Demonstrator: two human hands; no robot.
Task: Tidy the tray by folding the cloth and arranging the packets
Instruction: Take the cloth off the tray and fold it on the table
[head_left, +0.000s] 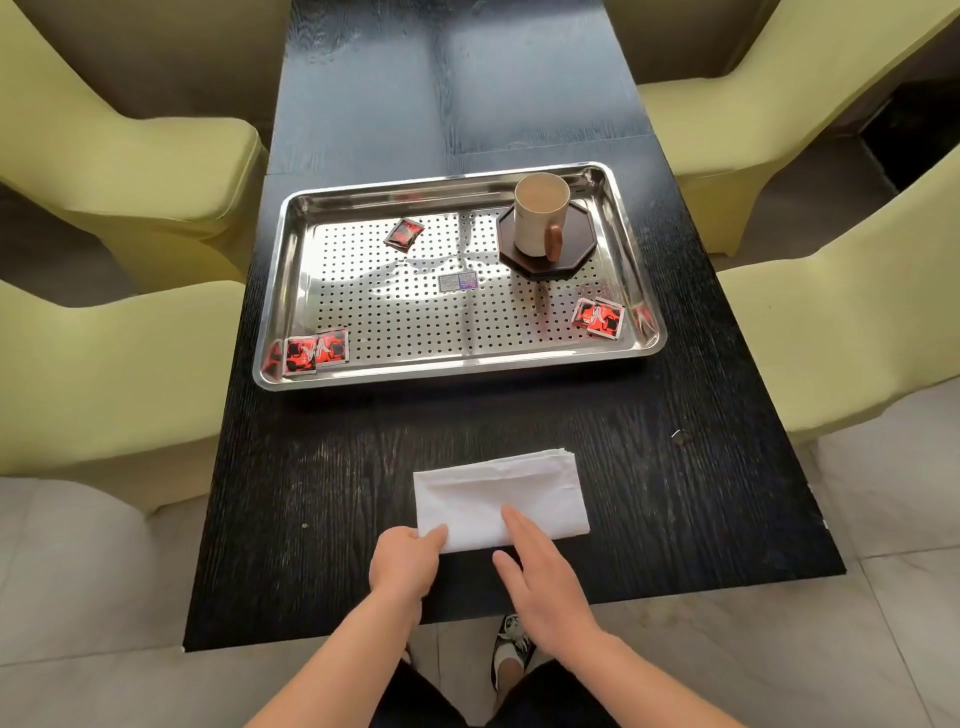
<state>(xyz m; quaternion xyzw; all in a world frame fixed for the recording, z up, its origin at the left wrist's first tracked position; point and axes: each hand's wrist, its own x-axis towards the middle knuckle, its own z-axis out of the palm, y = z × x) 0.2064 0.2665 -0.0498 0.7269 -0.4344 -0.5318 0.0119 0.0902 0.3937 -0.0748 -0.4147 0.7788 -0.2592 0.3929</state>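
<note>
Cloth on table near tray, L hand pinching near-left corner, R hand flat & open on near edge: press crease, align edges w/ next fold, packets after

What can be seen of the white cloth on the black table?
The white cloth looks like thin, soft fabric, folded into a flat rectangle with layered edges showing at its far right corner. It lies on the black wood-grain table, in front of the perforated steel tray and apart from it. The left hand pinches its near left corner; the right hand's fingertips rest flat on its near edge.
</note>
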